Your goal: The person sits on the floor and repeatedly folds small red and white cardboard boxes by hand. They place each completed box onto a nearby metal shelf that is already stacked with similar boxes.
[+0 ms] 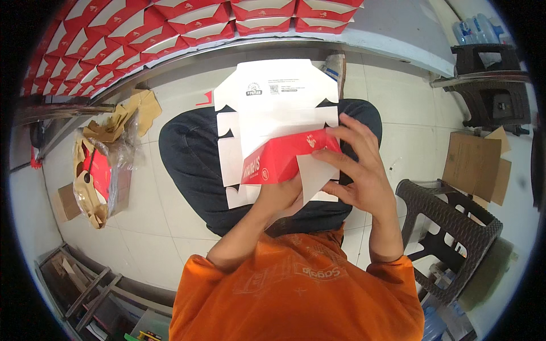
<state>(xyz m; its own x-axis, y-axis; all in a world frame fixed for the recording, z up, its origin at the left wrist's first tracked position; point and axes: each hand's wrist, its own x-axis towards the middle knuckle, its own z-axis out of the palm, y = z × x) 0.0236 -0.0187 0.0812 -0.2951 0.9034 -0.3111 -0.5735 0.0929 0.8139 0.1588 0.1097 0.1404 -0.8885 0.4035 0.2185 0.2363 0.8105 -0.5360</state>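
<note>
Across my lap lie flat white die-cut carton blanks (pixel 278 102), with notched edges and small dark print near the far end. Above them a partly folded carton (pixel 287 152), red outside and white inside, is held at a tilt. My left hand (pixel 277 196) reaches in behind its near side and holds it, with the fingertips hidden by the red panel. My right hand (pixel 359 173) is at the carton's right end, closed on it, fingers over the red corner and thumb below. A white flap (pixel 314 176) hangs between the hands.
Folded red-and-white cartons (pixel 153 42) stand in rows on a metal-edged table ahead. On the left floor is a torn, plastic-wrapped package (pixel 105 170) with red contents. A dark woven-pattern stool (pixel 449 233) and brown cardboard boxes (pixel 472 167) are at the right. A rack (pixel 94 290) stands lower left.
</note>
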